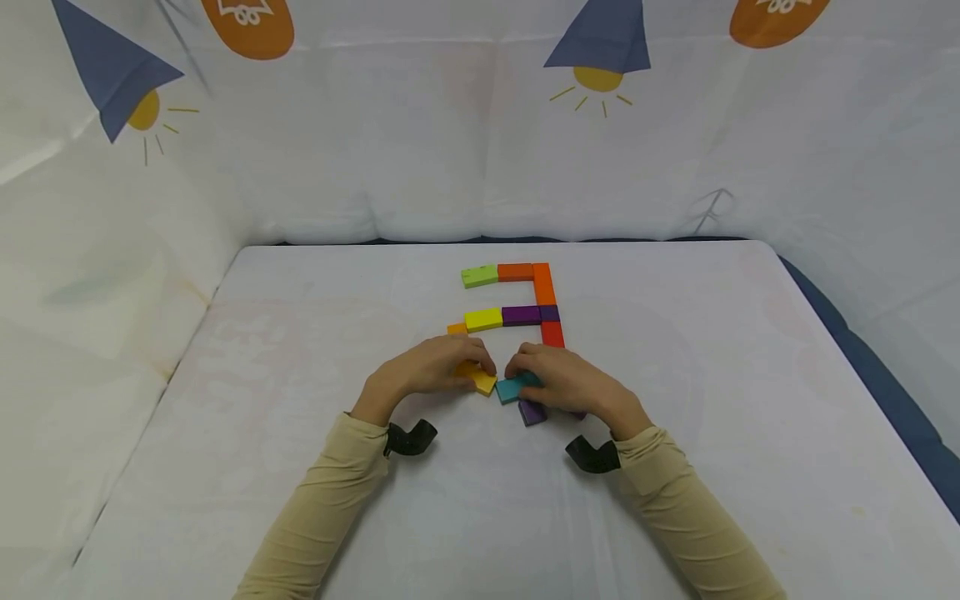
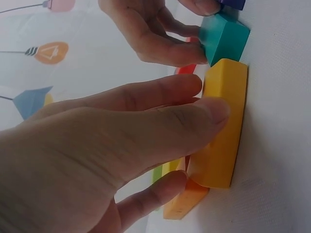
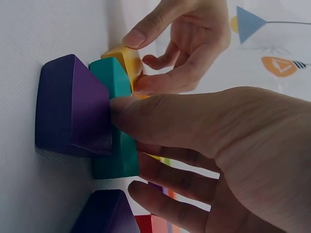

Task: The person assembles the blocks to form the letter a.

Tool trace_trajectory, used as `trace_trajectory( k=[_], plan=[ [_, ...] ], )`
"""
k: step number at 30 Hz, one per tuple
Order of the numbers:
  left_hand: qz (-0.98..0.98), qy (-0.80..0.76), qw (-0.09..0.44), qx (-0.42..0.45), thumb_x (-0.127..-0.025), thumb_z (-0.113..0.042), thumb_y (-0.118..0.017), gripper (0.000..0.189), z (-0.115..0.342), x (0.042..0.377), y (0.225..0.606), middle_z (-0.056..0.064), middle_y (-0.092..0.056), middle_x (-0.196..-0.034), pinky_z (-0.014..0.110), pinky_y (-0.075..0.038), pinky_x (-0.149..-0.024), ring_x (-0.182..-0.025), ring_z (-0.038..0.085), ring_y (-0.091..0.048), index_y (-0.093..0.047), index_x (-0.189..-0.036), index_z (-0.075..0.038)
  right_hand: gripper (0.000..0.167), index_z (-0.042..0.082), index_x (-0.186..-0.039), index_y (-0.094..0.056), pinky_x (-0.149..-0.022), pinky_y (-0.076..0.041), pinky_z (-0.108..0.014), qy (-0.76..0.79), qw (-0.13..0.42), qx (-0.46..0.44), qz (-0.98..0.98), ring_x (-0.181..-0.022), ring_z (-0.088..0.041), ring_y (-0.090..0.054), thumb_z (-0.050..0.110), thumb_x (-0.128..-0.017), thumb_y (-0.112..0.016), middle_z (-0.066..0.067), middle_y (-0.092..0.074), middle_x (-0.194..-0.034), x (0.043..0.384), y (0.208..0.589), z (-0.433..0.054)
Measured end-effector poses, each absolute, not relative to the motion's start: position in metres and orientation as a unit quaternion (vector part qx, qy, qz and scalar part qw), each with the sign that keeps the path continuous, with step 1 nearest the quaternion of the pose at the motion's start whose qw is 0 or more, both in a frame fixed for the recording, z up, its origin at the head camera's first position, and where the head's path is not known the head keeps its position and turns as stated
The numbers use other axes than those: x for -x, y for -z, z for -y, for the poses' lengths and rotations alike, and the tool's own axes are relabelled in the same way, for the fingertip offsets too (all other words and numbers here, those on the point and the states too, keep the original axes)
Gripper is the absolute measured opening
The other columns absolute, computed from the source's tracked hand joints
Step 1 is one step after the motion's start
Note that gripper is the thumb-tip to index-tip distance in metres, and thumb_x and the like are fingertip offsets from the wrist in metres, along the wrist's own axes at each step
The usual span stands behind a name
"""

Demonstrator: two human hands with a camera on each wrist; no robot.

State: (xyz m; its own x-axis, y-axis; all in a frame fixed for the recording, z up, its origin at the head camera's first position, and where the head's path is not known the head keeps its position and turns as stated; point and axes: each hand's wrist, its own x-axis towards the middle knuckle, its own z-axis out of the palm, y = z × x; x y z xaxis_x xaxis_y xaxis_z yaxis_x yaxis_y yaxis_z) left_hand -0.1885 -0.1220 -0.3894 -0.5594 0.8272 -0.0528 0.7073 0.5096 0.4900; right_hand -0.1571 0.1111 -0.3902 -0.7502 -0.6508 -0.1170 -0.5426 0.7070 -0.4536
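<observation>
My left hand (image 1: 431, 367) pinches a yellow-orange block (image 2: 226, 126) lying on the table, with the thumb on its near side. Facing it, my right hand (image 1: 573, 379) pinches a teal block (image 3: 115, 141) between thumb and fingers. The teal block's end meets the yellow-orange block's end in the left wrist view. Beside the teal block, close to my right thumb, lies a purple block (image 3: 73, 107). A second dark purple block (image 3: 108, 213) sits near my right fingers. An orange block (image 2: 184, 200) lies by my left fingers.
Farther back, a row holds a lime green block (image 1: 480, 277) and an orange-red block (image 1: 515, 272), meeting an upright orange block (image 1: 544, 285). Nearer are a bright yellow block (image 1: 483, 320), a purple block (image 1: 521, 316) and a red block (image 1: 552, 334). White cloth walls border the table (image 1: 300, 533).
</observation>
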Motion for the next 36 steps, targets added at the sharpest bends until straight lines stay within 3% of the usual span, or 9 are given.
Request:
trace_trajectory(
  k=[7,12,15,25,36],
  plan=[
    [-0.870,-0.220,0.125,-0.423,-0.087,-0.019,-0.068,0.023,0.127,0.192,0.390,-0.001,-0.064,-0.109,0.033,-0.047,-0.093,-0.101,0.015,-0.057,-0.067,-0.110,-0.013,0.022,0.012,-0.110,-0.064,-0.087,-0.050,-0.030,0.193,0.135,0.334,-0.913,-0.093,-0.011,-0.056,0.019,-0.089,-0.065,0.003,-0.059,-0.104,0.157,0.390,-0.111],
    [-0.932,-0.188,0.067,-0.302,-0.092,-0.031,-0.061,0.034,0.136,0.196,0.385,0.001,-0.058,-0.109,0.030,-0.049,-0.075,-0.091,0.016,-0.054,-0.065,-0.121,-0.015,0.022,0.013,-0.110,-0.064,-0.088,-0.050,-0.031,0.187,0.139,0.334,-0.913,-0.094,-0.011,-0.057,0.019,-0.089,-0.065,0.003,-0.059,-0.106,0.158,0.390,-0.111],
    [-0.960,-0.160,0.060,-0.224,-0.092,-0.036,-0.059,0.043,0.138,0.197,0.382,0.005,-0.057,-0.109,0.031,-0.050,-0.070,-0.090,0.018,-0.054,-0.059,-0.129,-0.014,0.022,0.013,-0.110,-0.064,-0.089,-0.050,-0.031,0.188,0.139,0.335,-0.913,-0.095,-0.011,-0.057,0.019,-0.089,-0.065,0.003,-0.060,-0.106,0.158,0.390,-0.111],
    [-0.971,-0.134,0.065,-0.188,-0.089,-0.031,-0.065,0.043,0.139,0.198,0.388,0.009,-0.058,-0.110,0.035,-0.052,-0.072,-0.090,0.020,-0.055,-0.060,-0.128,-0.014,0.022,0.013,-0.111,-0.064,-0.088,-0.050,-0.030,0.188,0.134,0.336,-0.913,-0.094,-0.010,-0.056,0.019,-0.089,-0.065,0.003,-0.060,-0.106,0.157,0.389,-0.110],
    [-0.965,-0.186,0.080,-0.168,-0.087,-0.039,-0.066,0.049,0.139,0.203,0.396,0.007,-0.058,-0.109,0.036,-0.050,-0.074,-0.092,0.021,-0.056,-0.058,-0.128,-0.014,0.023,0.014,-0.112,-0.064,-0.088,-0.050,-0.030,0.189,0.138,0.334,-0.913,-0.093,-0.010,-0.056,0.020,-0.090,-0.065,0.004,-0.059,-0.106,0.157,0.388,-0.109]
  ],
)
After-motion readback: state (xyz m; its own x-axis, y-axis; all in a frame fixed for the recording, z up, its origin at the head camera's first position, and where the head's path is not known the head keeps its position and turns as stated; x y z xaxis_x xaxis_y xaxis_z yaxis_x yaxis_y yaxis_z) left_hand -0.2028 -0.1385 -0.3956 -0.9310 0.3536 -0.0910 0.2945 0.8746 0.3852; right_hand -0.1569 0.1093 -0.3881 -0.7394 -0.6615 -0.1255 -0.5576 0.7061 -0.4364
